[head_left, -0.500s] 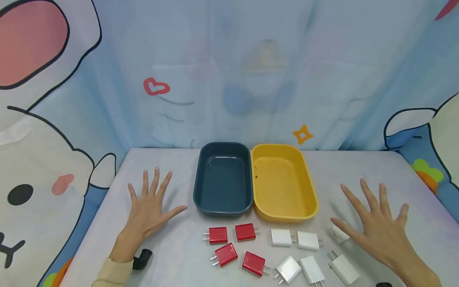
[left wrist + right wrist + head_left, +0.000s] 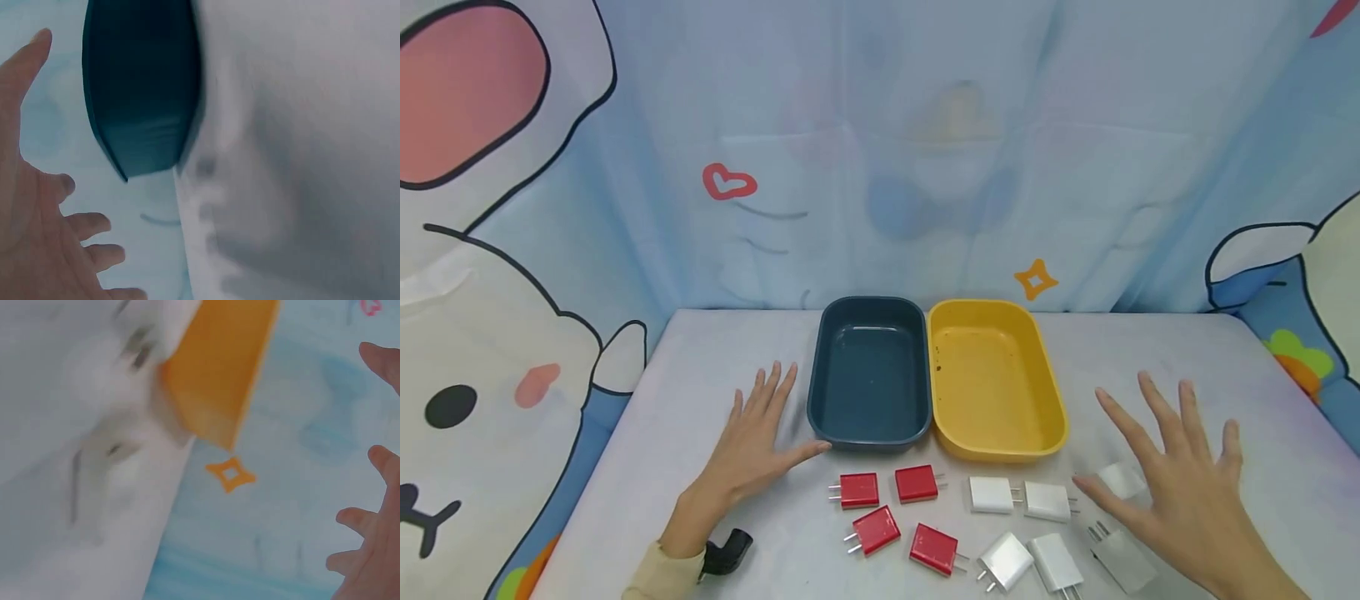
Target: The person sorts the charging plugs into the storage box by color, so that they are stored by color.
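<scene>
Brings the left hand (image 2: 751,454) further in than half a second ago, to just beside the dark blue tray (image 2: 871,379), with the thumb tip by its near left corner; cannot tell whether touching. Draws the four long fingers closer together than before, straight, with the thumb held well out. Carries the black device (image 2: 727,553) at the left wrist along, beyond the cuff of the beige sleeve (image 2: 664,575).

Shifts the right hand (image 2: 1187,500) slightly leftward, fingers spread wide and gently bent, hiding parts of two white chargers behind it.

Leaves both trays and all chargers in place: four red chargers (image 2: 859,492) on the pale table (image 2: 1112,358) in front of the trays, six white chargers (image 2: 990,495) to the right of those. Includes the yellow tray (image 2: 992,375) right alongside the blue one, and a cartoon-printed curtain (image 2: 940,192) behind the table.
</scene>
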### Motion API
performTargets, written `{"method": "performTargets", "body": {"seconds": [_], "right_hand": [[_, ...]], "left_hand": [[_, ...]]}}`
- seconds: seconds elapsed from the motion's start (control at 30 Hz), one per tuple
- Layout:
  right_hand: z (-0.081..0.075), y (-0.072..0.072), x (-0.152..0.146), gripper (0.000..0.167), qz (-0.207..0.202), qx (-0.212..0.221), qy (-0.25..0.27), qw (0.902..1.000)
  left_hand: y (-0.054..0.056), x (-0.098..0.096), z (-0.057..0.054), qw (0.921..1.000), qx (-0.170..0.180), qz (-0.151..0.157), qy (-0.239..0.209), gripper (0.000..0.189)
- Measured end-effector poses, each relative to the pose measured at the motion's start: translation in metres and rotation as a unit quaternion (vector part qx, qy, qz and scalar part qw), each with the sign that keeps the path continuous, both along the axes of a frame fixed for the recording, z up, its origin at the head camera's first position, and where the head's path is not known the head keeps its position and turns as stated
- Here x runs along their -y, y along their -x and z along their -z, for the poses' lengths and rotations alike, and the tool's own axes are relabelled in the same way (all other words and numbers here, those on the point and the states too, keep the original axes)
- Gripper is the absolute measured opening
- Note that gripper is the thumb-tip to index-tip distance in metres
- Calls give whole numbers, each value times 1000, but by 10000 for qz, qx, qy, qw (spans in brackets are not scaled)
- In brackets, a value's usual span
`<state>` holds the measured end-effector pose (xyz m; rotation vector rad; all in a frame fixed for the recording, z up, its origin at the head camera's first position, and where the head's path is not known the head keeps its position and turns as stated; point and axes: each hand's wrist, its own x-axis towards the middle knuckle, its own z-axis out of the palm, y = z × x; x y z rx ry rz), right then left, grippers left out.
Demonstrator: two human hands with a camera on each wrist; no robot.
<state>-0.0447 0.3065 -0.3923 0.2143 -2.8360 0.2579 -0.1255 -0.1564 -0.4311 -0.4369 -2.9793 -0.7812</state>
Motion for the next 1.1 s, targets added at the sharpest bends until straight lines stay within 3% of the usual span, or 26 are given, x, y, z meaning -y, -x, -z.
{"method": "performTargets", "body": {"seconds": [0.1, 0.2, 0.33, 0.63, 0.77, 0.9, 1.1], "right_hand": [[-8, -6, 18, 123, -222, -106, 231, 9994], [-15, -11, 38, 127, -383, -73, 452, 9982], [-18, -19, 68, 124, -662, 147, 1041, 9923], [-17, -28, 119, 114, -1259, 1139, 2419, 9553], [-6, -27, 126, 104, -1322, 1906, 2815, 9311], [12, -24, 134, 89, -1312, 2612, 2894, 9115], [41, -26, 146, 74, -1419, 2768, 2407, 9194]], "left_hand": [[1, -13, 0, 9971, 575, 35, -500, 117], [3, -25, 1, 9888, 1099, -1, -1010, 124], [6, -38, 4, 9781, 1432, -66, -1506, 131], [11, -52, 8, 9623, 1538, -312, -2221, 139], [12, -55, 9, 9602, 1542, -352, -2303, 139], [12, -56, 10, 9595, 1551, -427, -2314, 140], [12, -57, 11, 9617, 1525, -436, -2237, 140]]}}
